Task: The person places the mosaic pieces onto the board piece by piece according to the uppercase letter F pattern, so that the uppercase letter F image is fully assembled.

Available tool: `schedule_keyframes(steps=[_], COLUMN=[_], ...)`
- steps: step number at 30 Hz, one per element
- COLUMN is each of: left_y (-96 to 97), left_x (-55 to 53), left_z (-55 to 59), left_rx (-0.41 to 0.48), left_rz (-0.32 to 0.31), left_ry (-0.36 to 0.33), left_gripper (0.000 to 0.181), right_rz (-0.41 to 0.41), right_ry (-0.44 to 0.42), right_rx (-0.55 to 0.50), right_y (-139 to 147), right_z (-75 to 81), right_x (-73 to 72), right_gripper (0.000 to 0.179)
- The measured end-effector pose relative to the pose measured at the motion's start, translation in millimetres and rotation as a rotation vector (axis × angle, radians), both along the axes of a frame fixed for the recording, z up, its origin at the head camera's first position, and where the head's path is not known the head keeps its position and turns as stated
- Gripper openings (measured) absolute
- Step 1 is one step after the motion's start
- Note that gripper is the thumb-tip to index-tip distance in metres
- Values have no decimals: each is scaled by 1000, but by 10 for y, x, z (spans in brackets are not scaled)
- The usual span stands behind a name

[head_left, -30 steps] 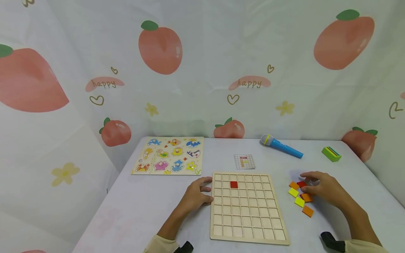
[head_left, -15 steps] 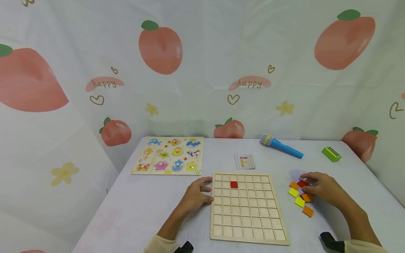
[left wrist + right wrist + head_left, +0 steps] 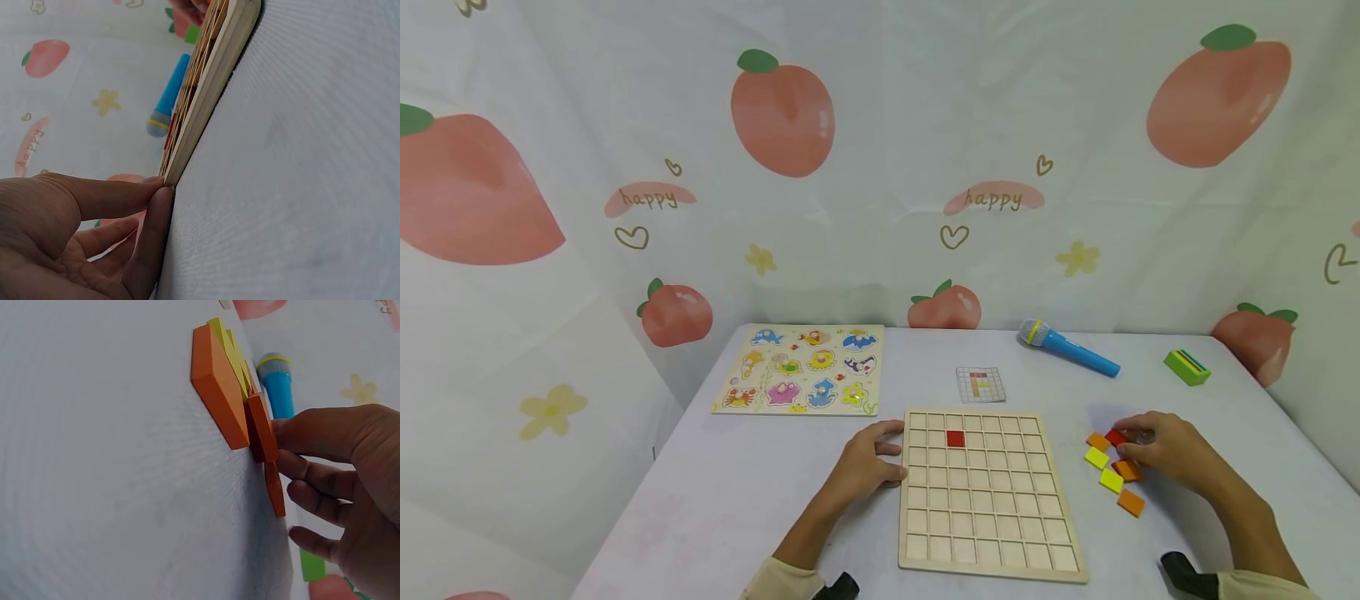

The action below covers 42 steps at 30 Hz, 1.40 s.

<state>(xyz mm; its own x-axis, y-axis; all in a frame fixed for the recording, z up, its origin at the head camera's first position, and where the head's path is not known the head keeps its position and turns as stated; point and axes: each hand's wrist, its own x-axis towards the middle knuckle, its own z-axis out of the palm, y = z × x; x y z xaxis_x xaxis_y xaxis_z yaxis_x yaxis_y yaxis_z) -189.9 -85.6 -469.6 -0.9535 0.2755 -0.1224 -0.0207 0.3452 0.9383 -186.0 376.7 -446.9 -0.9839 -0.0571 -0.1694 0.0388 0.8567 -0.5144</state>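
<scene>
In the head view, my left hand [image 3: 863, 461] touches the left edge of a pale wooden grid board [image 3: 992, 525]. Its fingertips lie against the rim in the left wrist view. One red square tile [image 3: 955, 438] sits in a cell of the board's second row. To the right, my right hand [image 3: 1172, 450] pinches a loose red tile [image 3: 1116, 437] between thumb and finger; the right wrist view hides it behind the thumb. Orange tiles [image 3: 1131, 503] and yellow tiles [image 3: 1111, 481] lie around it, one orange tile overlapping another red one.
A small printed pattern card [image 3: 980, 385] lies behind the board. Farther back are a sea-animal puzzle board [image 3: 801, 371], a blue toy microphone [image 3: 1071, 350] and a green striped block [image 3: 1187, 367]. A fruit-print cloth [image 3: 865, 233] hangs behind the table.
My right index finger has come down slightly toward the thumb, closing on the red tile. The left hand and the board have stayed in place.
</scene>
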Motion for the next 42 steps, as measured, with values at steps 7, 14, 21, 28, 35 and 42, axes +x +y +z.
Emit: schedule_keyframes(steps=[7,14,21,28,35,42], left_y=[-2,4,6,-1,-5,10], left_x=[6,8,18,22,21,15], left_z=[1,5,4,6,9,1], left_rx=[2,4,1,5,14,32], left_rz=[-5,2,3,1,4,5], left_ry=[4,-1,3,11,-2,-4], left_gripper=[70,70,70,70,72,72], right_rz=[10,10,56,97,138,170], right_ry=[36,33,92,172,202,240], right_rx=[2,-15,-10,-8,-42,-80], right_y=[-30,-118,-232,-377,-495,-567], right_z=[12,39,47,32,37,19], right_x=[18,15,22,52,61,50], right_gripper=[48,50,42,37,33,30])
